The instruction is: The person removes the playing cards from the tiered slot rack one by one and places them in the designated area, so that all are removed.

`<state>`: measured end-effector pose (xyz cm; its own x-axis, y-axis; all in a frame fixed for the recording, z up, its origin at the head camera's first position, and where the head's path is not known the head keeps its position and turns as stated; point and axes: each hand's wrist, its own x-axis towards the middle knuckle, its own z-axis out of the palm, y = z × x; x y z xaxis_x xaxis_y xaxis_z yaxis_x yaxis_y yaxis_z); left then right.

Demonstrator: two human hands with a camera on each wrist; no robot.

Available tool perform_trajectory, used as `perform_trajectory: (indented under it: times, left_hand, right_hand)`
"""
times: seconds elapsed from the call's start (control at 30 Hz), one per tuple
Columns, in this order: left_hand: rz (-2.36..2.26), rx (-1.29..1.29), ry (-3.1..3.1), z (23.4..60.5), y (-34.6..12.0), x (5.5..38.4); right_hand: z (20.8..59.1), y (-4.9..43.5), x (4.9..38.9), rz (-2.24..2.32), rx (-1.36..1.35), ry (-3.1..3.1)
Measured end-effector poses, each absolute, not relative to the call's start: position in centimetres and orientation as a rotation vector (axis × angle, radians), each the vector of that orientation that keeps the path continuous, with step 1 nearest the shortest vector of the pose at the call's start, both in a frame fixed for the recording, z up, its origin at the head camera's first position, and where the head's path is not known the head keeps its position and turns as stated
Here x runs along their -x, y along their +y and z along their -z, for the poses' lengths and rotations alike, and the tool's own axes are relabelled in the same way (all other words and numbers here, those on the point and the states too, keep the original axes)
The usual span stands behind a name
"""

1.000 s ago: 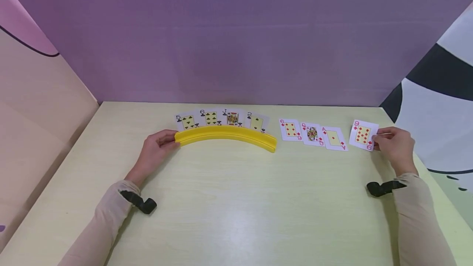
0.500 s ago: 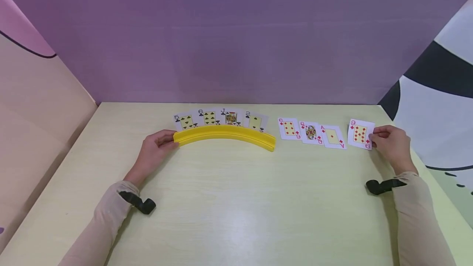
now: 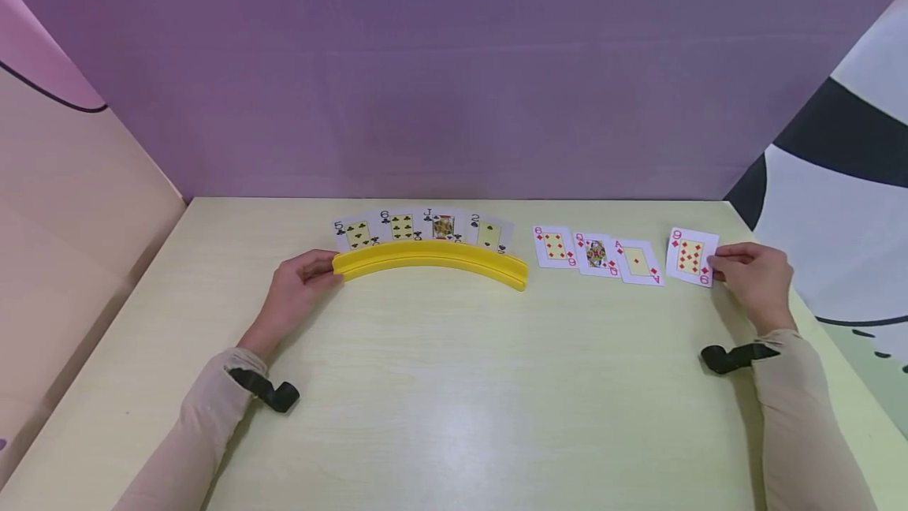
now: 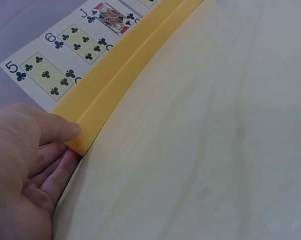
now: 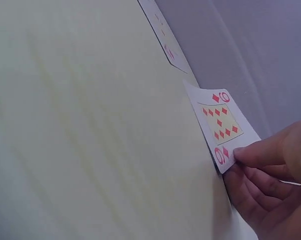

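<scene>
The left hand's (image 3: 301, 282) fingers pinch the yellow card holder's (image 3: 433, 255) end while the right's clamp the nine of diamonds (image 3: 692, 257) beside the ace (image 3: 638, 262), seemingly a placing or lifting step, next calling for a steady edge grip.

Tons of room on the front tabletop (image 3: 489, 385), a hand could sweep right across between the sleeves (image 3: 801, 408). Further back, nope: yellow holder (image 3: 431, 255) plus club cards (image 3: 403, 227) in the way, purple wall (image 3: 454, 77) behind. Just a skinny gap between ace of diamonds (image 3: 640, 262) and nine of diamonds (image 3: 688, 255).
</scene>
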<state>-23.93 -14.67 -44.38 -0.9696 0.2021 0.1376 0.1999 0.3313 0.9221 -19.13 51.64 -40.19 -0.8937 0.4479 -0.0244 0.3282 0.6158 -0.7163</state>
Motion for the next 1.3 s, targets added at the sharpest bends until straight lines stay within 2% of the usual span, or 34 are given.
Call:
perform_trajectory:
  times: [0.63, 0.97, 1.3]
  left_hand:
    - [-1.760, -0.349, 2.574, 44.3, -14.5, 23.8]
    - [-1.761, -0.351, 2.562, 44.5, -14.6, 23.7]
    - [-1.739, -0.362, 2.581, 44.5, -14.6, 23.8]
  right_hand:
    - [40.5, 51.1, 19.8, -0.886, 0.536, -2.806]
    - [40.4, 51.2, 19.2, -1.031, 0.557, -2.773]
    - [38.8, 49.5, 19.3, -1.134, 0.423, -2.679]
